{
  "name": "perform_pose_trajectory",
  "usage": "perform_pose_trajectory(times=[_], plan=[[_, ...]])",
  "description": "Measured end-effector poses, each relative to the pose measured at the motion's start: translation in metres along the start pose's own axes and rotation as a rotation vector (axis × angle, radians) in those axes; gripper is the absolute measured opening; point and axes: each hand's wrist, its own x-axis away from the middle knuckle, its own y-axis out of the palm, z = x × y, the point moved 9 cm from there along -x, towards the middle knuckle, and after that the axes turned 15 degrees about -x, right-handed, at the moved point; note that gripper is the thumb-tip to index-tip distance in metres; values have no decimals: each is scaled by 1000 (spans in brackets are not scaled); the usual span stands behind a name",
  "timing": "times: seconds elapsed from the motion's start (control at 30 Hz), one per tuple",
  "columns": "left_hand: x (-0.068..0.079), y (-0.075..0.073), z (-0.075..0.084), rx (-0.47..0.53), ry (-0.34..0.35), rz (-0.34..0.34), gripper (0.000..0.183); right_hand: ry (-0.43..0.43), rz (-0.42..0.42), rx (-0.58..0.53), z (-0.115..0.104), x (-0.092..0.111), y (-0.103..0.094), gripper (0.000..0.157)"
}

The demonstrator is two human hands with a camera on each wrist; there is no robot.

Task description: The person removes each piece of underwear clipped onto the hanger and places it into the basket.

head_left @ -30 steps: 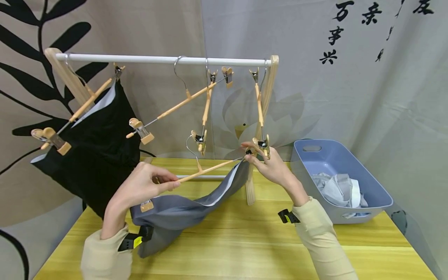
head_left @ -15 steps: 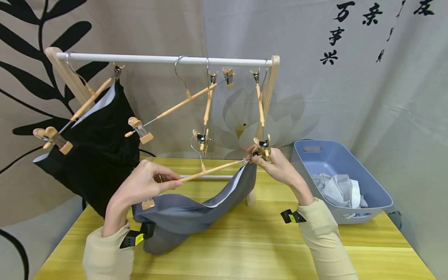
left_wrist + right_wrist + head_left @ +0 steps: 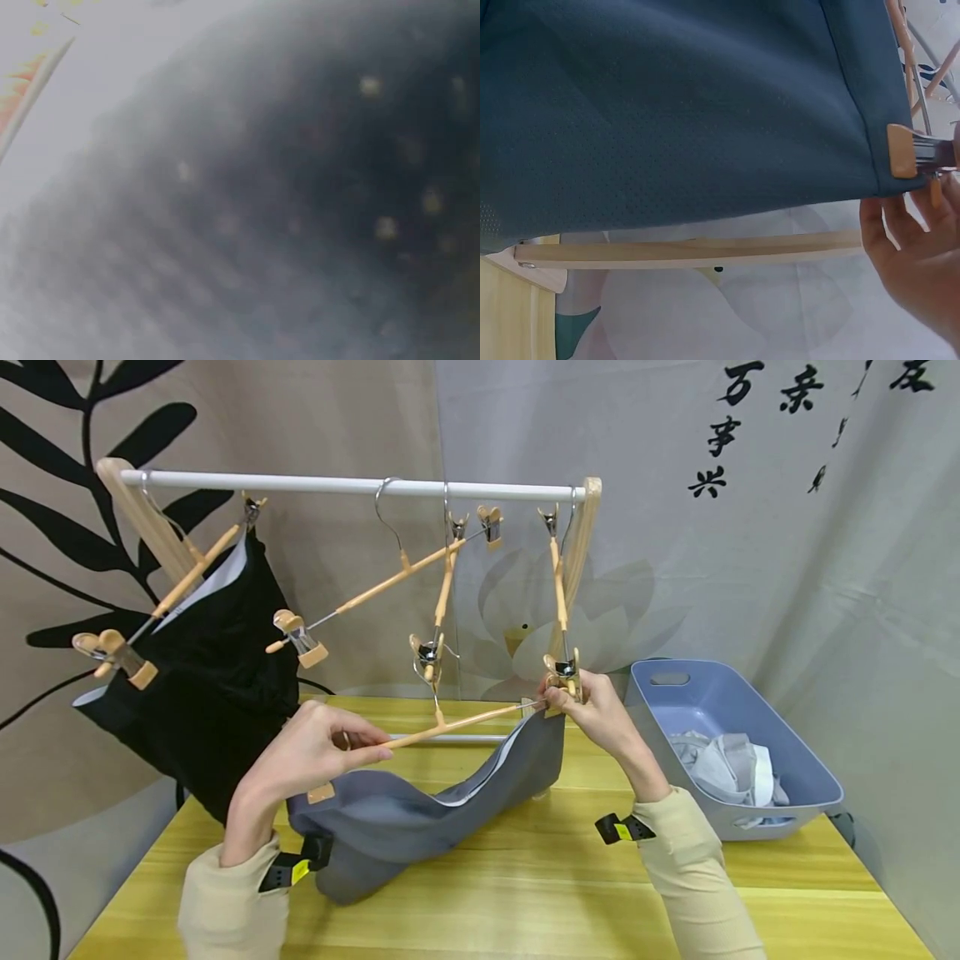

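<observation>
My left hand point(image 3: 318, 752) holds the wooden bar of a clip hanger point(image 3: 468, 722) between thumb and fingers, in front of the rack. From this hanger droops a grey garment point(image 3: 450, 827) with a pale inner edge. One clip point(image 3: 321, 792) grips its left end, below my left hand. At the right end, my right hand point(image 3: 600, 714) pinches the other clip; the right wrist view shows this clip point(image 3: 902, 151) on the garment's top corner, with my fingers point(image 3: 907, 225) beside it. Blurred dark cloth point(image 3: 300, 187) fills most of the left wrist view.
A white-railed rack point(image 3: 300, 485) stands on the wooden table point(image 3: 600, 902). A black garment point(image 3: 232, 668) hangs clipped at its left. Several clip hangers hang there, one clip point(image 3: 562, 668) overlapping my right hand. A blue basket point(image 3: 720, 693) with grey-white cloth point(image 3: 727, 768) stands right.
My right hand has moved slightly right with the hanger's right end, and its fingers have closed on the clip. The garment's right end has shifted right. My left hand has barely moved.
</observation>
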Motion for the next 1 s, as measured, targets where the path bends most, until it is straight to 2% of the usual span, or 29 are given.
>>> perform_pose_trajectory(times=[0.33, 0.57, 1.0], plan=[[-1, -2, 1, -6, 15, 12, 8, -45, 9, -45, 0, 2, 2, 23], [-1, -3, 0, -9, 8, 16, 8, -66, 39, -23, -2, 1, 0, 16], [-1, -3, 1, -14, 10, 6, 8, -48, 57, -11, 0, 1, -1, 15]])
